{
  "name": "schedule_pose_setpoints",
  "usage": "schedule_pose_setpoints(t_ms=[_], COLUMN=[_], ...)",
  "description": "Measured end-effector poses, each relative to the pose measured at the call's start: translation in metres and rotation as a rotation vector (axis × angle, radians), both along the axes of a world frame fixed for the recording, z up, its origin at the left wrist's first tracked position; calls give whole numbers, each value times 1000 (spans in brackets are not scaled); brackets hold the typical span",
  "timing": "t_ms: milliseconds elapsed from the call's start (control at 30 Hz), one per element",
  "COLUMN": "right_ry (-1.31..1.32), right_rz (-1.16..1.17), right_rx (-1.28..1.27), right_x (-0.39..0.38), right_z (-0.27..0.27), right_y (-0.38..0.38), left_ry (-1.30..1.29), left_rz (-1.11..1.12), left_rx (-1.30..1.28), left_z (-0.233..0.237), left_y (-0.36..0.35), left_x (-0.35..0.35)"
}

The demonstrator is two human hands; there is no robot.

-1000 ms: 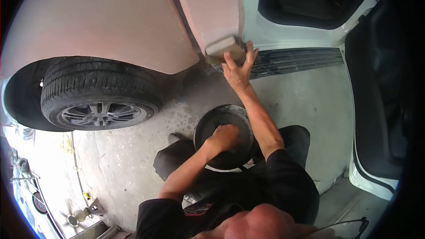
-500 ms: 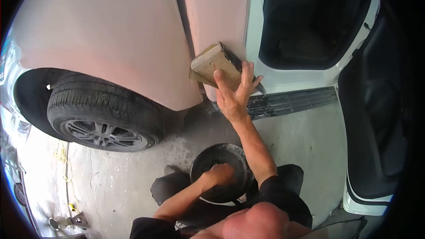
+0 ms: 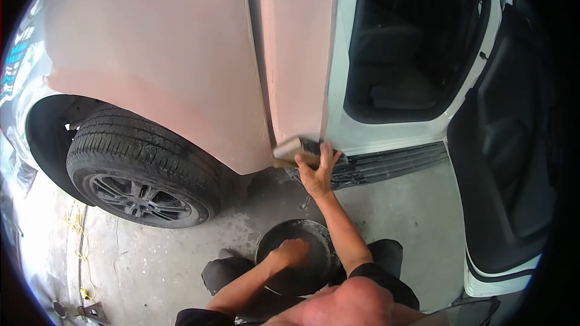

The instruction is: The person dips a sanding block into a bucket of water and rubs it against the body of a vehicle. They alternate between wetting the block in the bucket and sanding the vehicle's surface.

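My right hand (image 3: 316, 176) grips a beige sanding block (image 3: 297, 150), with fingers on its right end and the thumb across its face. Something dark shows along the block's right side, and sandpaper-like material pokes out below. The block lies against the lower end of a pinkish door-side panel (image 3: 299, 72), near the gap beside the fender. My left hand (image 3: 294, 253) is down inside a round black tub (image 3: 323, 235); its fingers are blurred and hidden there, so their pose and anything they hold cannot be made out.
A pinkish fender (image 3: 151, 54) arches over the tyre (image 3: 145, 151) at left. The open car door (image 3: 513, 145) stands at right, beside a dark ribbed step (image 3: 393, 166). Yellow cord (image 3: 77, 226) and a metal stand (image 3: 90, 313) are on the concrete floor.
My right hand and the block have moved down the panel toward its bottom edge. The camera has tilted, shifting the car lower in view. My left hand remains in the tub.
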State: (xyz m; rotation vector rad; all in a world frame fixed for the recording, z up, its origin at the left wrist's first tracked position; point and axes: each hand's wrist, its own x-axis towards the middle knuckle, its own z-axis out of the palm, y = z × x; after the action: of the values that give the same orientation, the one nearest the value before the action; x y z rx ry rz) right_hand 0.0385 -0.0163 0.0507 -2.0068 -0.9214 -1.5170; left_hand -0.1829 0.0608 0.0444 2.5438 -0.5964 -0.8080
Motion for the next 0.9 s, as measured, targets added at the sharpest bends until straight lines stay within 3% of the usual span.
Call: schedule_pose_setpoints(t_ms=[33, 133, 200, 267, 467, 500, 600, 700, 800, 900], right_ry=[-4, 110, 102, 92, -18, -28, 42, -33, 45, 39], right_rz=[-9, -3, -16, -21, -24, -31, -16, -12, -21, 13], right_rx=[-16, -71, -4, 45, -207, -173, -25, 19, -66, -80], right_x=[0, -8, -27, -39, 6, 7, -27, -25, -1, 2], right_z=[-22, -15, 61, 111, -46, -44, 55, 71, -32, -35], right_y=[-7, -14, 4, 19, -20, -17, 7, 12, -14, -19], left_ry=[-18, -28, -15, 120, -124, -110, 0, 30, -3, -7], left_rz=[6, 38, 23, 77, 61, 81, 108, 104, 66, 74], left_rx=[11, -10, -32, -26, -51, -66, -94, -59, -52, -17], left_z=[-3, -23, -31, 15, 18, 15, 11, 3, 16, 17], left_y=[-1, -10, -11, -7, -10, -10, -8, -10, -6, -11], left_x=[4, 3, -5, -10, -2, -3, -6, -13, 0, -2])
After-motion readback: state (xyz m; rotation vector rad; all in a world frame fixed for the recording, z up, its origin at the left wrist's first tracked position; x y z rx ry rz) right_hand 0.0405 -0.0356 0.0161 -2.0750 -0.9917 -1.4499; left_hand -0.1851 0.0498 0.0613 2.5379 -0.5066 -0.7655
